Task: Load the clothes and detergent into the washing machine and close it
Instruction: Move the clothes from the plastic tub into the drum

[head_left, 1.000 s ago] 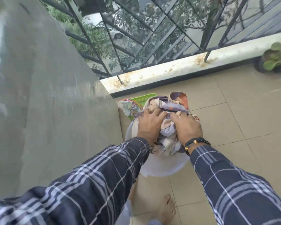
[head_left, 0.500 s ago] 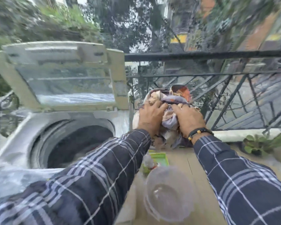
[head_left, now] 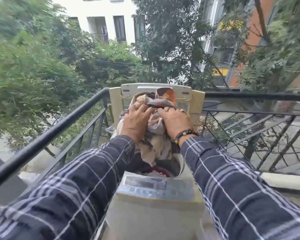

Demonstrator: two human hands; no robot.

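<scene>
Both the left hand and right hand are gripping a bundle of clothes above the open washing machine.

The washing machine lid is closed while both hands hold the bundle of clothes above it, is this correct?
Not quite. The head view shows the lid standing open behind the bundle of clothes. The rest holds: the left hand and right hand both grip it above the washing machine.

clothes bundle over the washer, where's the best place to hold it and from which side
Grip the bundle of clothes at its bunched top, from the near side above, left hand and right hand side by side. The loose cloth hangs down towards the open washing machine, so it drops straight in.
</scene>
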